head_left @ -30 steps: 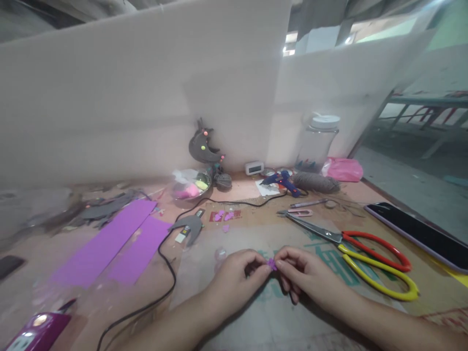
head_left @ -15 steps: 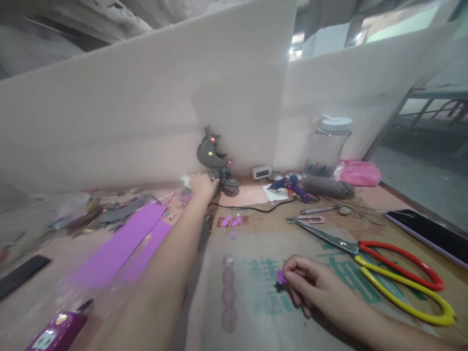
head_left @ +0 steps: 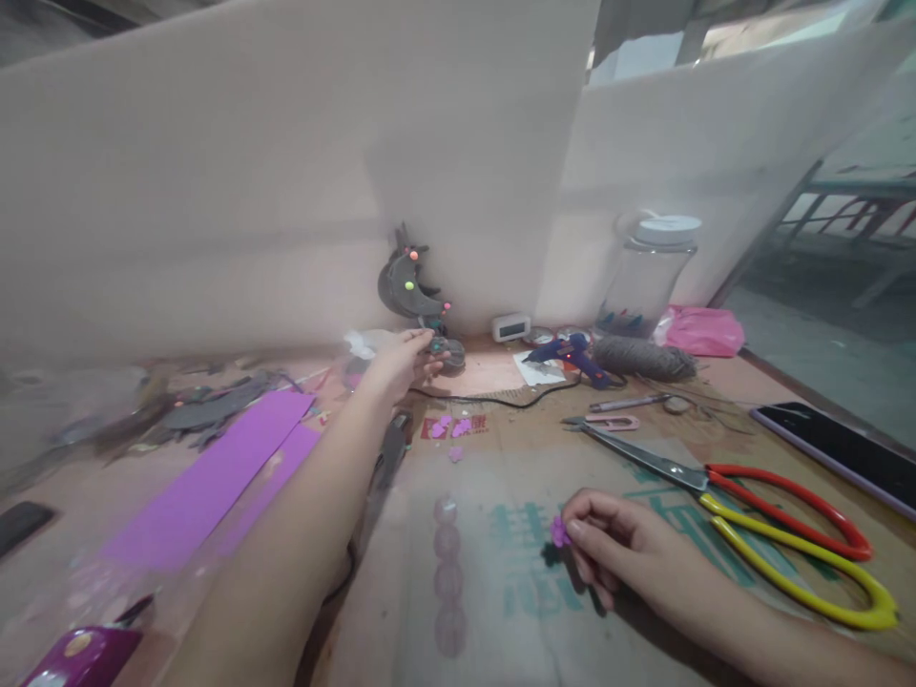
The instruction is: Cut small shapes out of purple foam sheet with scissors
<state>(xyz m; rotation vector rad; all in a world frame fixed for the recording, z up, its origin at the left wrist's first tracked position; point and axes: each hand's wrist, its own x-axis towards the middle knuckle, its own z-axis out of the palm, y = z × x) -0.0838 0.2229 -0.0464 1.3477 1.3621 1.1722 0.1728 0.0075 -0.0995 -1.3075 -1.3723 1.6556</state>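
My right hand (head_left: 619,549) pinches a small purple paper flower (head_left: 560,531) between thumb and fingers, just above the board. At the back, my left hand (head_left: 407,363) reaches out with its fingers stretched and apart, beside a round grey ornament (head_left: 450,355). Whether its fingertips touch the ornament I cannot tell. Behind it stands a grey crescent moon decoration (head_left: 407,286) set with coloured beads. Several purple flower cut-outs (head_left: 462,428) lie on the board in front of the left hand.
Large scissors (head_left: 705,482) with red and yellow handles lie at right, near a phone (head_left: 844,453). Farther back are a glue gun (head_left: 572,355) with its cord, grey yarn (head_left: 644,358) and a clear jar (head_left: 648,277). Purple sheets (head_left: 207,487) lie at left.
My left hand's fingers, earlier bent down beside the grey ornament, are now stretched out to the right. My right hand still holds the paper flower. The view has shifted slightly.
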